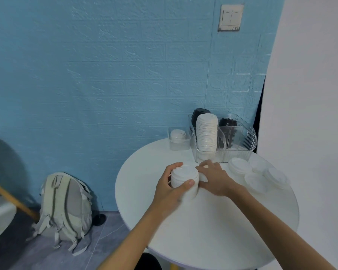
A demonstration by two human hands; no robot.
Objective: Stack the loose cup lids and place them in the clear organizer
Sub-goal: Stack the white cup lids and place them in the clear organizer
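Lids in a short white stack (184, 179) sit on the round worktop (203, 221), with the left hand (171, 189) wrapped round them, thumb across the front. Just to the right, the right hand (215, 177) rests against the stack's side, fingers loosely bent; whether it pinches a lid I cannot tell. Beyond it the clear organizer (240, 141) already holds a tall white column (206, 134) and black lids (227, 123). Further right, loose lids (259, 173) lie scattered near the edge. Squeezed unevenly, the stack could skew and spill; a careless sweep might knock those loose ones off the worktop.
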